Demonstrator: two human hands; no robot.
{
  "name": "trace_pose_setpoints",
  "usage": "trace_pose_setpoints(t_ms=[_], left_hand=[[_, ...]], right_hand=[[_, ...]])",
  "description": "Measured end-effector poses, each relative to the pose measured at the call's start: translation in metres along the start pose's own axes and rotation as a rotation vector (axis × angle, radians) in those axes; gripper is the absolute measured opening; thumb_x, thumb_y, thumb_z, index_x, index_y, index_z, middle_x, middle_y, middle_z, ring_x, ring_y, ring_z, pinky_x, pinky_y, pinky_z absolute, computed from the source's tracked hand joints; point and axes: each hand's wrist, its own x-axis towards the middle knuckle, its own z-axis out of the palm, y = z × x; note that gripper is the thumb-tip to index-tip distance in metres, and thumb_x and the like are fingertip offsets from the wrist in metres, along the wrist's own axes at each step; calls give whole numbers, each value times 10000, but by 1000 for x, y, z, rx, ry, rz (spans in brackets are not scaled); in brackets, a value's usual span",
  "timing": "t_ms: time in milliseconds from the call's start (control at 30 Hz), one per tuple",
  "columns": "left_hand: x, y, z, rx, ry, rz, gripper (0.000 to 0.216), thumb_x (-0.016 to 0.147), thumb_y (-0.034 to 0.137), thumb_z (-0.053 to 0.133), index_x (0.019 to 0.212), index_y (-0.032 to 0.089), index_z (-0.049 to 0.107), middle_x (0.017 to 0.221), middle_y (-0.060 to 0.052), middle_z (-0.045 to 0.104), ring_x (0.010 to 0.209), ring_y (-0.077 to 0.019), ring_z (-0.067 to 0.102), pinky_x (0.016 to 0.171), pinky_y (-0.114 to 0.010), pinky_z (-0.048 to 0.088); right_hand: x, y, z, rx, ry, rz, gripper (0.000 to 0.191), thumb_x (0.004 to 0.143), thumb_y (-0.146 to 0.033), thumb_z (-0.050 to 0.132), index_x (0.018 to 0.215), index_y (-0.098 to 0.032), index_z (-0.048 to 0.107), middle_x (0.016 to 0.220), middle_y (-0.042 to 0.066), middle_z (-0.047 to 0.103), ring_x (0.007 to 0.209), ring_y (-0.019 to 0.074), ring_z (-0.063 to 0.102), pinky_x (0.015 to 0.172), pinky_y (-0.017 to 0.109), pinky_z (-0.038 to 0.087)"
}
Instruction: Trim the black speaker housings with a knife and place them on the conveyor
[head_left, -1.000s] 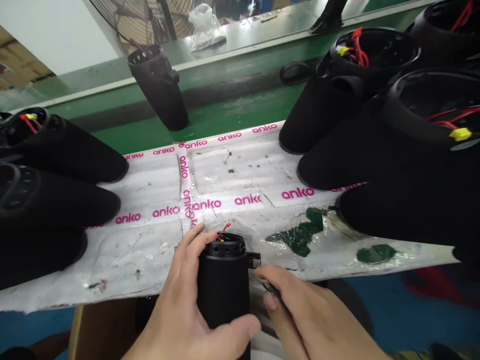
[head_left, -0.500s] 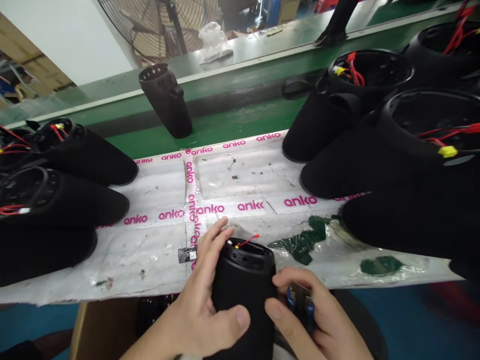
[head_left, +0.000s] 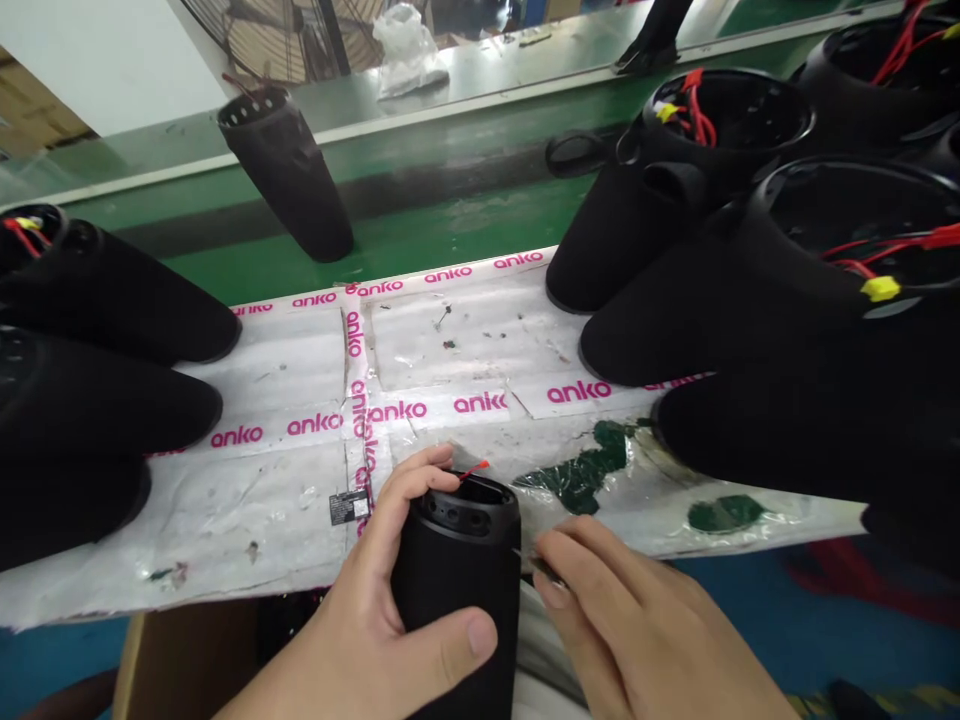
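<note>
My left hand [head_left: 420, 600] is wrapped round a black cloth-covered speaker shell [head_left: 457, 590], its fingers at the far rim and its thumb across the front. The shell stands tilted, open end up, with a row of holes below the rim. From the opening pokes a thin red wire [head_left: 474, 468]. Beside the shell's right side, my right hand [head_left: 622, 610] is closed in a pinch on small pliers [head_left: 550, 572]; only a bit of dark metal shows between the fingers, and the handles are hidden. A thin tip points towards the shell just below its rim.
Several like shells [head_left: 720, 110] with red wires and yellow plugs crowd the right; more [head_left: 135, 290] stand left. One shell [head_left: 289, 175] stands on the green belt [head_left: 450, 210]. The white-wrapped bench [head_left: 285, 500] bears a black label [head_left: 349, 507]. Below is a cardboard box [head_left: 180, 660].
My right hand has turned palm-down, and the blue handles seen before are now hidden. The held shell stays in my left hand. The view has shifted, so the scene sits further left and slightly higher.
</note>
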Motion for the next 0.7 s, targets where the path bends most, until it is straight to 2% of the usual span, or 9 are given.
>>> trace_pose_setpoints(t_ms=[67, 167, 267, 433, 700], left_hand=[[0, 1, 0, -4, 5, -15, 688, 919, 466, 879, 1485, 567, 501, 1775, -9, 358, 1657, -448, 359, 1290, -725, 360], [0, 4, 2, 16, 10, -19, 713, 911, 473, 884, 1500, 581, 495, 1783, -7, 350, 1664, -462, 336, 1298, -778, 291], [0, 5, 3, 31, 17, -2, 736, 917, 482, 877, 1526, 596, 480, 1786, -10, 352, 1673, -472, 311, 1300, -801, 252], [1, 4, 2, 60, 15, 23, 745, 937, 502, 857, 1567, 603, 473, 1784, -4, 362, 1696, -460, 266, 1320, -763, 257], [1, 4, 2, 80, 3, 17, 685, 946, 519, 842, 1539, 581, 504, 1777, 5, 349, 1679, -444, 314, 1321, -712, 330]], right_hand=[[2, 6, 0, -120, -8, -103, 253, 1048, -92, 404, 1216, -234, 528, 876, 1, 694, 634, 192, 689, 543, 319, 524], [7, 11, -1, -187, -18, -167, 329, 997, -43, 408, 1242, -214, 545, 845, -14, 657, 632, 188, 662, 564, 328, 493], [11, 11, -4, -213, -34, -199, 341, 1019, -43, 356, 1251, -207, 544, 850, -7, 663, 646, 189, 648, 585, 335, 478], [12, 9, -3, -207, -58, -206, 320, 1030, -51, 360, 1240, -205, 546, 845, -11, 666, 651, 182, 639, 595, 334, 475], [15, 12, -1, -197, -27, -204, 290, 1102, -94, 297, 1205, -204, 545, 813, -20, 652, 629, 178, 620, 576, 337, 461]])
